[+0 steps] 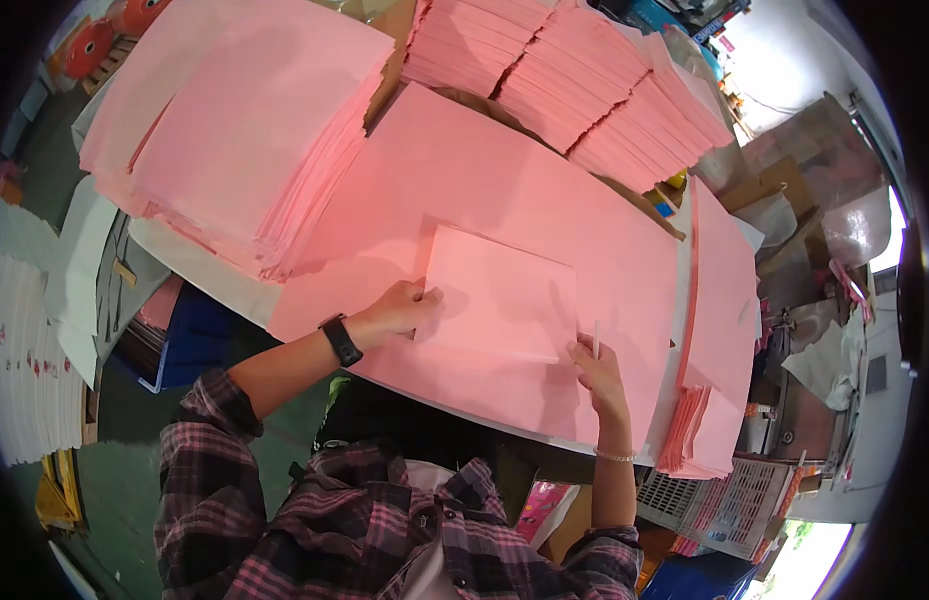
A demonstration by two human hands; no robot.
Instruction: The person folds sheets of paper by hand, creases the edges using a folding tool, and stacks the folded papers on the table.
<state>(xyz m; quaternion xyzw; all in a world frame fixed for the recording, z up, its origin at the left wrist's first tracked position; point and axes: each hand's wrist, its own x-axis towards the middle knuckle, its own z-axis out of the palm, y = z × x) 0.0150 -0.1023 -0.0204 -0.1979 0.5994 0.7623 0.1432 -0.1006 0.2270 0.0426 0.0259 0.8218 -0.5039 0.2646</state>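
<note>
A pink paper piece (pixel 499 290), folded or stacked into a rectangle, is held low over a large pink sheet on the table. My left hand (pixel 399 308), with a black watch on its wrist, pinches its left edge between thumb and fingers. At its lower right corner my right hand (pixel 597 372) is closed, thumb and fingertips right at the edge. A thin white stick (pixel 596 338) juts up from between the right hand's fingers; its lower part is hidden. Beneath lies the large pink sheet (pixel 384 200), spread across the table.
A tall stack of pink sheets (pixel 264 120) stands at the left back. Rows of folded pink paper (pixel 554 80) line the far side. More pink pieces (pixel 699 430) lie at the right edge, above a grey plastic crate (pixel 724 495). A blue bin (pixel 189 345) stands below left.
</note>
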